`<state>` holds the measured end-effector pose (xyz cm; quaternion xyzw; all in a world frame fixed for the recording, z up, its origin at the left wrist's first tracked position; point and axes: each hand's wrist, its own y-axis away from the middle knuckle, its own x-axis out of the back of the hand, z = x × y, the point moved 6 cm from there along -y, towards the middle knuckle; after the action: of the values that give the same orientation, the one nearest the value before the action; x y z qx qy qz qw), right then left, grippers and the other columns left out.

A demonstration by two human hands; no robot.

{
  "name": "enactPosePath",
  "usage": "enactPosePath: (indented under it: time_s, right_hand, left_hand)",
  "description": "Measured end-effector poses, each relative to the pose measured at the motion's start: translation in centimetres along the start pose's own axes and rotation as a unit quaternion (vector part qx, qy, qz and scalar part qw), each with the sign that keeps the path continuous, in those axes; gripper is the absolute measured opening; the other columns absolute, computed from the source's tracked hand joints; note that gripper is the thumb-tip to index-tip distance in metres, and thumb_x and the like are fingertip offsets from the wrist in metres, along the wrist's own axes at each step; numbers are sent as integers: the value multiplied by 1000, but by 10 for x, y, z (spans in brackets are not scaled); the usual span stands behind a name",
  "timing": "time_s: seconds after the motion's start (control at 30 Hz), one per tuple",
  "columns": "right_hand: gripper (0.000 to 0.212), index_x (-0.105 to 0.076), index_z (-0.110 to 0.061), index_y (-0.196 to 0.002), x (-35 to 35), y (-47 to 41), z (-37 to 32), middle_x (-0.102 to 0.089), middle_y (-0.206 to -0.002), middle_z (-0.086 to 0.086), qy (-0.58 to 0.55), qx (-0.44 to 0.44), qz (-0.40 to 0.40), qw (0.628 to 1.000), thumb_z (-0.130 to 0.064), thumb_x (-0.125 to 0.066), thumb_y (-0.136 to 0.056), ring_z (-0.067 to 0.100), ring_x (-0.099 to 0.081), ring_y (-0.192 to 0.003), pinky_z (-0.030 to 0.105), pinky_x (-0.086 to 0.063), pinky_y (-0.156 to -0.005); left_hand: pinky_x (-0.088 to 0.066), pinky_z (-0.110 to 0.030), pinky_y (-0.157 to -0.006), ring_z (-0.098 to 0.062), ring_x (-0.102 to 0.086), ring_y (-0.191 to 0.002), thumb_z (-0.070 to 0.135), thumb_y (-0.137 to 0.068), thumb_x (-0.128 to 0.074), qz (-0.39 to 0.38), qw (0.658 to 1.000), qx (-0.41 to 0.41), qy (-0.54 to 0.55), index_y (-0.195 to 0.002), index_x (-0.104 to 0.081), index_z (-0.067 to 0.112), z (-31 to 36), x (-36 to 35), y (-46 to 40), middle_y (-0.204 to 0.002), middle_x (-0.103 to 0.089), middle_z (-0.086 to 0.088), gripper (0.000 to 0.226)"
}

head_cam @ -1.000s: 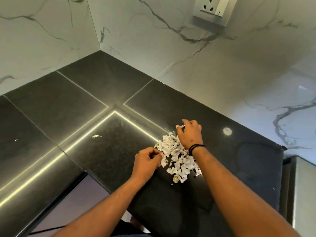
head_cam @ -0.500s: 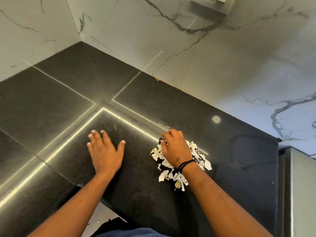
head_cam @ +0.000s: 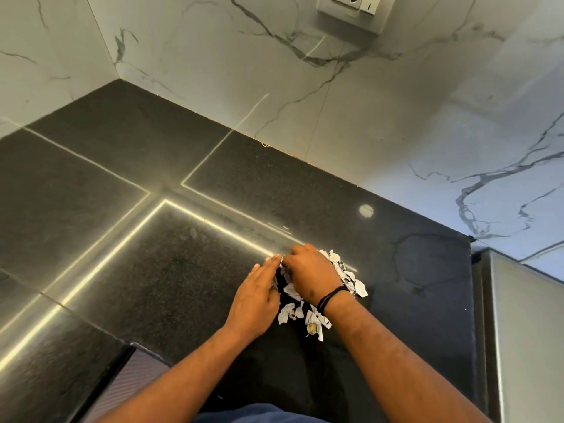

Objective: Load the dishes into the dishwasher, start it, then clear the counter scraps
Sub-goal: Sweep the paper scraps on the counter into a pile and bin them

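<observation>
While the black counter (head_cam: 128,270) stretches away to the left of both hands, crossed by bright reflected lines of light, the left hand (head_cam: 258,296) lies flat on it with its fingers straight and close together, palm down. Its fingertips point up and to the right, and its inner edge touches the left side of the scraps (head_cam: 317,312). These scraps are a heap of small torn white pieces, one of them yellowish at the near edge, and they lie on the counter between the two hands and under the right one. Just right of the left hand, the right hand (head_cam: 309,274) sits on top of the heap with its fingers curled down over the pieces; whether it actually grips any of them I cannot tell. A black band (head_cam: 331,296) circles its wrist. More white pieces stick out past the right side of that hand. Well beyond both hands rises the marble wall (head_cam: 305,87), with a socket plate (head_cam: 351,10) high up on it.
</observation>
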<state>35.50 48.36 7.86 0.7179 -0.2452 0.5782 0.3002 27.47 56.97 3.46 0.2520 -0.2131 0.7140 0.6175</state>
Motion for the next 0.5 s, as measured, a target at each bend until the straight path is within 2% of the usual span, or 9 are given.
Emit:
enactPosePath:
  time_s: [0.03, 0.07, 0.1, 0.17, 0.27, 0.33, 0.4, 0.47, 0.5]
  right_hand:
    - [14, -70, -13, -100, 0, 1, 1, -61, -98, 6, 5, -1, 9, 1000, -7, -61, -90, 27, -56, -96, 36, -48, -77]
    - [12, -71, -12, -96, 1, 2, 2, -61, -95, 6, 12, -5, 20, 1000, -7, -62, -91, 27, -56, -94, 35, -48, -76]
    - [12, -72, -12, -95, 2, 4, 2, -62, -94, 5, 16, -11, 31, 999, -8, -61, -92, 26, -56, -93, 34, -48, -75]
    - [17, -74, -14, -97, 9, 8, 3, -63, -95, 3, 2, -29, 67, 997, -9, -58, -94, 23, -55, -92, 33, -49, -76]
    - [18, -76, -17, -97, 26, 12, -3, -64, -93, 1, -71, -58, 131, 987, -10, -59, -94, 21, -53, -90, 31, -47, -77]
    - [17, -76, -17, -95, 38, 13, -17, -63, -89, 0, -132, -54, 154, 978, -10, -62, -90, 17, -51, -87, 28, -44, -75]
    - [17, -77, -18, -93, 49, 13, -36, -67, -88, -2, -208, -22, 163, 964, -9, -65, -85, 11, -52, -84, 25, -45, -76]
    - [19, -77, -19, -98, 59, 13, -42, -71, -93, -4, -294, -7, 189, 937, -8, -68, -84, 4, -58, -86, 18, -47, -79]
    - [22, -76, -18, -100, 63, 14, -39, -71, -96, -5, -325, -15, 209, 922, -6, -67, -84, 3, -61, -88, 16, -48, -81]
  left_hand:
    - [-13, -15, -119, -11, -36, -144, 3, -96, -49, 7, 999, 12, 33, -156, -36, 22, -2, 2, -2, -156, -39, 7, 64]
    - [-25, -18, -118, -14, -53, -133, 4, -96, -52, 18, 996, 34, 78, -151, -46, 22, -4, 6, -3, -147, -54, 3, 59]
    - [-38, -22, -114, -10, -62, -121, 4, -96, -56, 34, 989, 60, 127, -145, -54, 22, -5, 12, -5, -136, -63, 2, 52]
    - [-53, -32, -102, -4, -67, -107, 6, -95, -61, 80, 971, 109, 199, -129, -68, 20, -5, 23, -8, -117, -72, 7, 37]
    - [-59, -37, -88, -18, -72, -93, 8, -95, -62, 156, 922, 179, 305, -103, -77, 16, -3, 35, -11, -93, -77, 3, 19]
    - [-57, -34, -81, -22, -71, -89, 15, -98, -60, 140, 850, 229, 452, -97, -76, 10, 2, 32, -12, -89, -76, -5, 16]
    - [-56, -30, -71, -18, -70, -77, 27, -102, -54, 76, 746, 273, 603, -91, -73, 10, 8, 22, -13, -82, -73, -6, 28]
    - [-58, -28, -67, -17, -72, -76, 32, -103, -49, 43, 658, 294, 692, -90, -72, 12, 10, 20, -11, -85, -73, -6, 33]
    - [-59, -29, -70, -18, -72, -80, 30, -103, -49, 41, 633, 297, 714, -93, -72, 11, 7, 21, -11, -91, -74, -8, 31]
